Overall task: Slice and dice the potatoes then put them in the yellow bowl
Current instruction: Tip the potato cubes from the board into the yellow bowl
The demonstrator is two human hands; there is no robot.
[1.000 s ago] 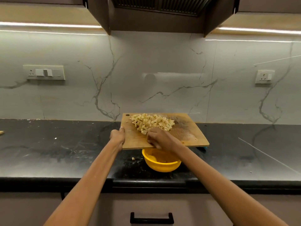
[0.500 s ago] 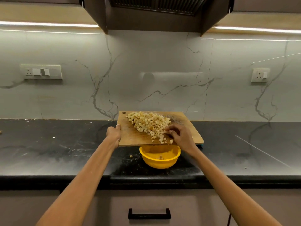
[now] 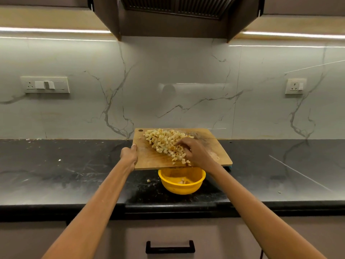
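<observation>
Wooden board (image 3: pixel 149 157) held in left grip (image 3: pixel 129 156); right hand (image 3: pixel 196 152), fingers loose, has swept diced potatoes (image 3: pixel 166 142) nearer yellow bowl (image 3: pixel 182 186).

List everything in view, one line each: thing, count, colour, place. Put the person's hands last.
cutting board: one, wooden, held over the bowl
diced potato: one pile, pale yellow, on the board; a few pieces in the bowl
yellow bowl: one, on the countertop below the board's near edge
stray potato piece: one, pale, on the countertop left of the bowl
countertop: one, black
switch plates: two, white, on the marble wall
drawer handle: one, black, below the counter
left hand: grips the board's left edge
right hand: on the board, against the potato pile
</observation>
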